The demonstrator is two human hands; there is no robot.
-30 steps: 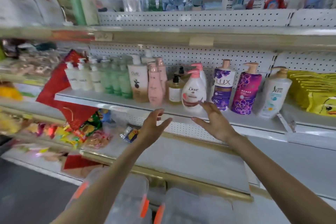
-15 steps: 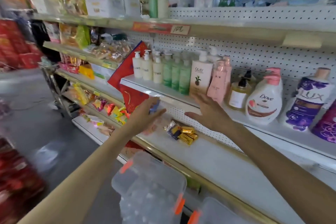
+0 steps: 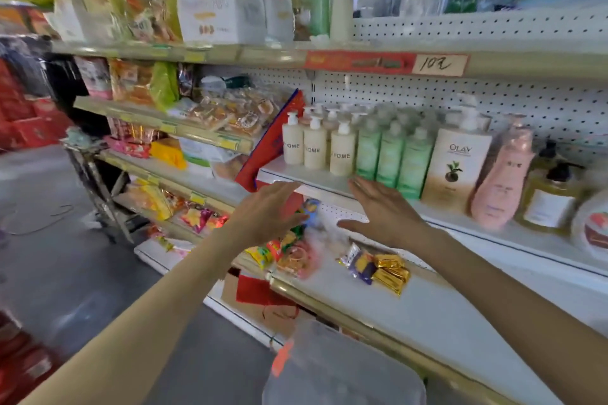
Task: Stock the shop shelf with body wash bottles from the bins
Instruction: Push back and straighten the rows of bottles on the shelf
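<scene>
Just before white shelf (image 3: 289, 174), left hand (image 3: 266, 212), right hand (image 3: 386, 215), both hands spread, empty, green bottles (image 3: 391, 156) behind.

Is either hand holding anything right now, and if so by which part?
Nothing is held. The left hand and right hand are both open, fingers straight, in front of the bottle shelf.

Place was shop: tiered metal shelves (image 3: 306, 178) with pegboard backing (image 3: 513, 99), handwritten price tag (image 3: 439, 65) on rail (image 3: 533, 66), identical pump bottles (image 3: 315, 150) lined in rows, packaged snacks (image 3: 217, 115) filling neighbouring bays.
</scene>
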